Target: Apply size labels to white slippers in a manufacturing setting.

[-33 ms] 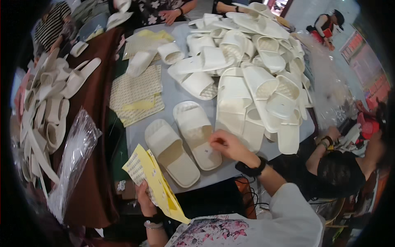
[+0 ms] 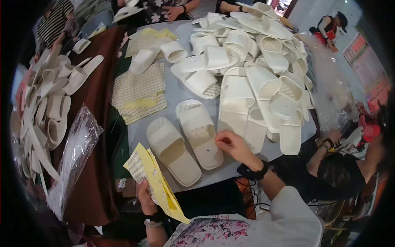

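My left hand [image 2: 145, 199] is closed around folded yellow sticker sheets [image 2: 160, 190], their pale printed side partly turned outward. A pair of white slippers lies on the table in front of me, the left slipper [image 2: 173, 150] beside the right slipper [image 2: 200, 136]. A tiny dark-marked label [image 2: 207, 150] shows on the right slipper's insole. Over that slipper's right edge, near the heel, hovers my right hand [image 2: 235, 147], thumb and fingers bent together in a pinch. Whether anything small is between its fingertips is too fine to see.
A big heap of white slippers [image 2: 251, 78] covers the table's right and far side. More sticker sheets [image 2: 139, 92] lie at left. Past them are a brown cloth-covered surface [image 2: 88, 136], a clear plastic bag [image 2: 78, 164] and piled slippers [image 2: 53, 103]. Other people sit around.
My right hand has drifted slightly right, off the right slipper's insole toward its edge. The whole view has shifted a little. My left hand keeps the sheets.
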`<state>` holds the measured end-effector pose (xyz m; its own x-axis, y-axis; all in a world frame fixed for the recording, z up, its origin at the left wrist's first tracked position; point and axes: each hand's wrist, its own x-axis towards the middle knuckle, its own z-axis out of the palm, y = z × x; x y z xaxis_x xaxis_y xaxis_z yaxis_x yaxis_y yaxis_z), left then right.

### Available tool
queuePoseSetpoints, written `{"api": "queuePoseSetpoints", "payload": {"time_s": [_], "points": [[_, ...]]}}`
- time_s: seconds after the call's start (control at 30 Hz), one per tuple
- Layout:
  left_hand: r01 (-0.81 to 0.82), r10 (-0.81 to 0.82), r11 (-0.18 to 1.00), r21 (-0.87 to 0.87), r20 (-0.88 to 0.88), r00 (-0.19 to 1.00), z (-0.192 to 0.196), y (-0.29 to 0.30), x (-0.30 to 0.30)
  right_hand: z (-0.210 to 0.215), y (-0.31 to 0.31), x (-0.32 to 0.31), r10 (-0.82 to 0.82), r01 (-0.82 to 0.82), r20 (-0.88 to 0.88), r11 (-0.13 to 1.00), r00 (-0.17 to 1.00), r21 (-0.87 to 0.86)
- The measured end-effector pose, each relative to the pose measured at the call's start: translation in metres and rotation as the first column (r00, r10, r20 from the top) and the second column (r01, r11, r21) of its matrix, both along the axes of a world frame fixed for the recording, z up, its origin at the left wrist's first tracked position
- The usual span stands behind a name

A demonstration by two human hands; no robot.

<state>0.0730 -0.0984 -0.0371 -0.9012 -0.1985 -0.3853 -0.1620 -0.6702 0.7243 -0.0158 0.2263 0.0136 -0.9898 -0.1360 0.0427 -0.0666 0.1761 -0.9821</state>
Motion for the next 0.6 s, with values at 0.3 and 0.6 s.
{"api": "queuePoseSetpoints", "payload": {"time_s": [0.3, 0.6], "points": [[0.002, -0.006, 0.998, 0.068, 0.061, 0.998, 0.002, -0.003, 0.000, 0.030, -0.040, 0.041, 0.250, -0.061, -0.267, 0.826, 0.931, 0.560], [0.031, -0.015, 0.989, 0.147, -0.110, 0.994, -0.039, -0.006, -0.005, 0.010, -0.084, -0.016, 0.492, -0.141, -0.156, 0.515, 0.856, 0.846]]}}
